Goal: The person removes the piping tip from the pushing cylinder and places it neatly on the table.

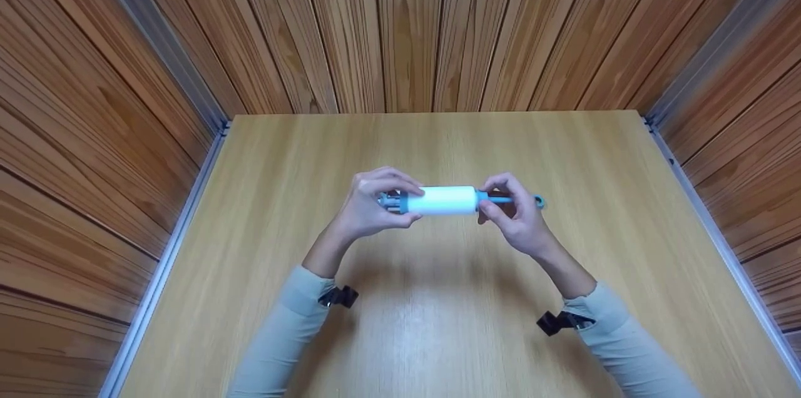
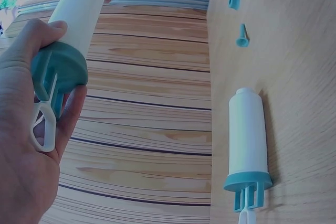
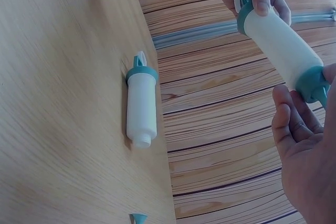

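Above the table, a white tube point(image 1: 441, 199) with teal ends lies level between both hands. My left hand point(image 1: 366, 209) grips its collar end, thumb on one side and fingers on the other; the left wrist view shows the teal collar point(image 2: 60, 66) with prongs and a white loop point(image 2: 49, 141) by the palm. At the opposite end, my right hand point(image 1: 522, 223) pinches the narrow teal tip point(image 3: 311, 83), its remaining fingers loosely bent. A second, similar tube point(image 2: 247, 135) rests on the table in both wrist views. Its narrow white neck is bare.
Beyond the second tube, a small teal cone point(image 2: 242, 41) and a short teal ring-like piece point(image 2: 234, 1) sit on the table. Wood-plank walls point(image 1: 407, 29) with metal rails point(image 1: 206, 104) enclose the table point(image 1: 438, 335) at the back and sides.
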A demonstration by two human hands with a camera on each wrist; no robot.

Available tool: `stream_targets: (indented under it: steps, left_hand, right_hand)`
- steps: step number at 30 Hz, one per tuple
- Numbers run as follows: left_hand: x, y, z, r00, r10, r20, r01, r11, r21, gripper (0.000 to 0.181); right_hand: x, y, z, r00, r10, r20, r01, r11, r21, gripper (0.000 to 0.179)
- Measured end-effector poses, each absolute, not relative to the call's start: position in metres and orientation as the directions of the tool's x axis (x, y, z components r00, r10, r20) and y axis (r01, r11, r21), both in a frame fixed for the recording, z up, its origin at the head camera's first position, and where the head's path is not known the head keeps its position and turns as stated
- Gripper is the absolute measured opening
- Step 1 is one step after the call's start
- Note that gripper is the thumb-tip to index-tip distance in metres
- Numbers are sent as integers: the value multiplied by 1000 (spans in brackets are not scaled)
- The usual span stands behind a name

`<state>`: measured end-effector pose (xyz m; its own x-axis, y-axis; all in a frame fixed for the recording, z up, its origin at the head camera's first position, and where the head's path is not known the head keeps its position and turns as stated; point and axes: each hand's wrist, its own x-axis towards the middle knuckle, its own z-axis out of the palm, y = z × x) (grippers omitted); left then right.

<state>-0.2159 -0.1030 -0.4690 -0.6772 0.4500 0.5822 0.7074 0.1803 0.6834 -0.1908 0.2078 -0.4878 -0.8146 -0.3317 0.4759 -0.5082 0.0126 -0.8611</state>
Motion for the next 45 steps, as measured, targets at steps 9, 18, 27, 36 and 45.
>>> stream_targets:
  steps: [9, 18, 27, 36, 45]
  left_hand:
    - [-215, -103, -470, -679, 445, 584, 712, 203, 672, 29]
    - [-216, -104, -471, -665, 449, 596, 721, 181, 669, 30]
    - [-214, -106, -471, -667, 451, 593, 724, 207, 658, 29]
    - [-213, -106, -471, -671, 456, 585, 722, 221, 656, 31]
    - [-211, -104, -470, -684, 456, 569, 710, 237, 663, 31]
  right_hand:
    - [-191, 207, -490, -766, -357, 535, -555, -51, -830, 30]
    - [-193, 208, -491, -723, -388, 571, -579, -112, -808, 34]
    - [-191, 206, -491, -816, -347, 462, -501, 27, -865, 24]
    - [-189, 206, -491, -827, -337, 450, -482, 12, -876, 24]
    - [-190, 208, -491, -805, -349, 480, -509, -10, -860, 27]
